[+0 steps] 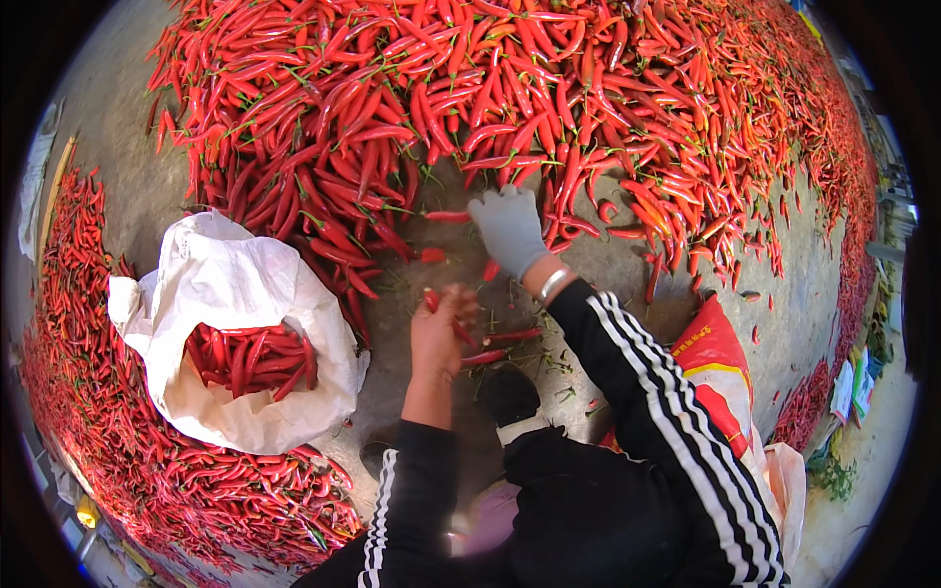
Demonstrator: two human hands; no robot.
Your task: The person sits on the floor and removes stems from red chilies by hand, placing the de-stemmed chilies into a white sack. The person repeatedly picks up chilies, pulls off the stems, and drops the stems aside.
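Observation:
Bare and a little blurred, my left hand [441,331] is closed around red chili peppers, one showing at its top and one at its right side. My right hand [509,228], in a grey glove with a silver bangle at the wrist, reaches to the near edge of a large heap of red chili peppers [353,110]. A red chili pepper [448,217] lies at its fingertips; whether the fingers grip anything is hidden. Left of my left hand stands an open white woven sack [242,279] with red chili peppers [253,360] inside.
Loose peppers [512,336] and green stems lie on the concrete floor [382,309] by my shoe [511,393]. Another pepper heap [198,485] curves around behind the sack. A red and white printed sack [713,353] lies beside my right arm.

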